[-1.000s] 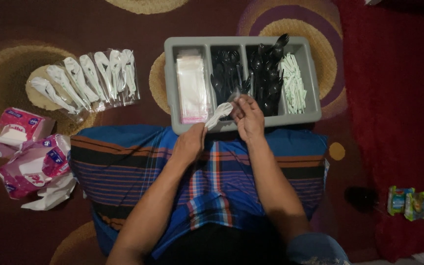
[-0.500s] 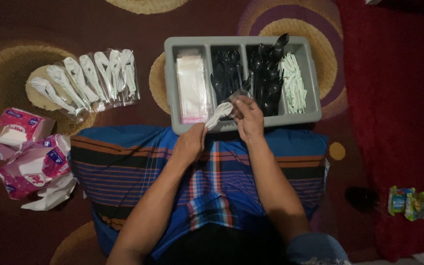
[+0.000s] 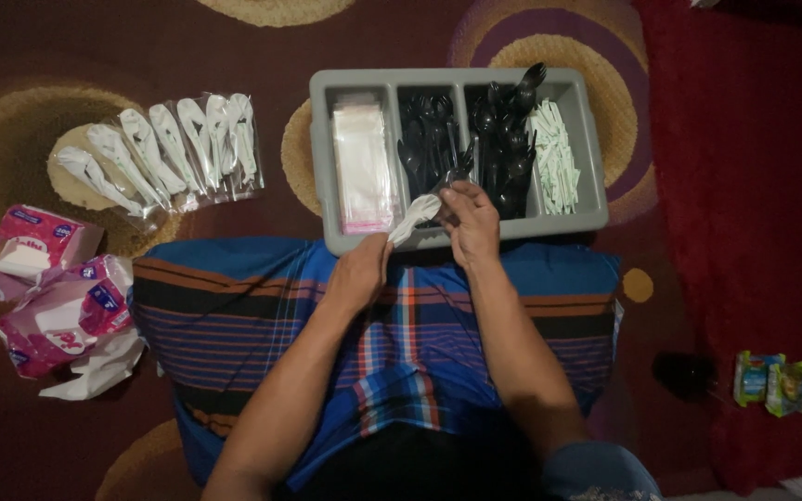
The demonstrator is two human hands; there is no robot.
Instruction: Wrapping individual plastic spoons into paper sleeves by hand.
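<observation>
Left hand (image 3: 361, 272) is pinching a white napkin (image 3: 414, 214); right hand (image 3: 469, 218), fingers curled, is gripping black cutlery (image 3: 461, 173) at the grey tray (image 3: 461, 237).

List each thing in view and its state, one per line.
Grey tray: four compartments, all filled.
Clear sleeves: stacked in the leftmost compartment.
White napkin: rolled, held by both hands.
Left hand: gripping the napkin.
Right hand: holding black cutlery.
Packed sets: fanned on the carpet.
Pink packs: torn open.

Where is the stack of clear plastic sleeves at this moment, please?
In the head view, the clear plastic sleeves lie in the leftmost compartment of the grey tray, beside the black cutlery, just above the left hand.
</observation>
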